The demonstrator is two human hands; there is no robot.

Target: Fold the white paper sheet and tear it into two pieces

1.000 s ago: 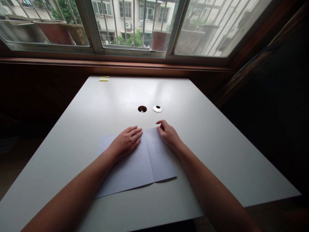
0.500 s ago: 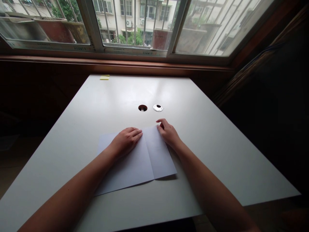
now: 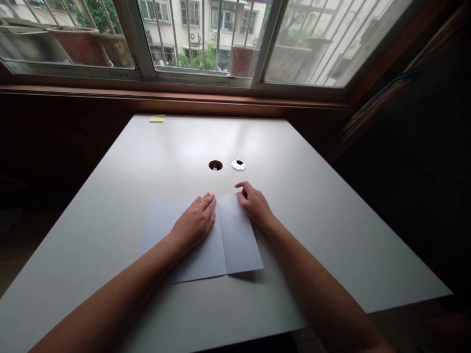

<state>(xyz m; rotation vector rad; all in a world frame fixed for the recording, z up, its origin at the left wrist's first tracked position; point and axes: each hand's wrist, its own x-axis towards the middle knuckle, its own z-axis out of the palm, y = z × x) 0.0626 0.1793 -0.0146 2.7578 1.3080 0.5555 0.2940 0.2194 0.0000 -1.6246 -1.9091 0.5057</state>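
A white sheet of paper (image 3: 206, 260) lies on the white table, with a crease running from its far edge to its near edge. The strip to the right of the crease tilts up slightly and casts a shadow at its near corner. My left hand (image 3: 196, 219) rests flat on the paper just left of the crease, fingers stretched out. At the paper's far right corner, my right hand (image 3: 254, 202) has that edge at its thumb and curled fingers, while the index finger points left above it.
The white table (image 3: 324, 235) has a round cable hole (image 3: 215, 165), with a silver ring cover (image 3: 238, 165) beside it. A yellow sticky note pad (image 3: 157, 118) lies by the far left edge. Beyond stands a barred window (image 3: 202, 39) with flower pots outside.
My left hand has flattened and its fingers now point more away from me. The paper's left part has swung a little, its near edge lying more level. My right hand keeps the same corner.
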